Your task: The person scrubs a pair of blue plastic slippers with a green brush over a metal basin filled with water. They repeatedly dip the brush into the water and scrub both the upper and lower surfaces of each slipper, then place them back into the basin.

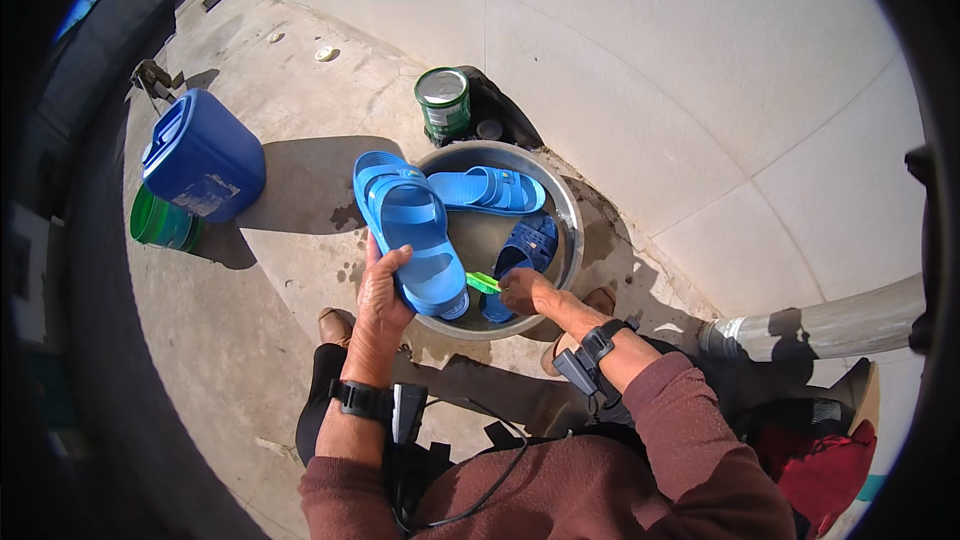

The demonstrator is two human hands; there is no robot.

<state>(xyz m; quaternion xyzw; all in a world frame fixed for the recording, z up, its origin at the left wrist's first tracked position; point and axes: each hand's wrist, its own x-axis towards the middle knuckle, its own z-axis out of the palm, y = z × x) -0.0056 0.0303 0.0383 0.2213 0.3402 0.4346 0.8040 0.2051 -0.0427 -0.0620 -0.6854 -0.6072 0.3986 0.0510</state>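
My left hand point(386, 289) grips a light blue slide sandal point(412, 229) by its heel part, held over the left rim of a round metal basin point(576, 240). My right hand point(529, 291) is closed on a bright green brush point(482, 283) just right of the sandal's heel, over the basin. Inside the basin, a second light blue slide sandal point(491, 190) lies at the back. A dark blue perforated sandal point(531, 241) rests at the right. Another blue piece point(495, 309) shows near the front, partly hidden by my right hand. Water appears to lie in the basin.
A green tin can point(442, 101) stands behind the basin beside a black bag point(495, 109). To the left are a blue plastic jerrycan point(206, 157) and a green bucket point(161, 219). A wall point(637, 75) runs along the right, with a grey pipe point(825, 319) near it.
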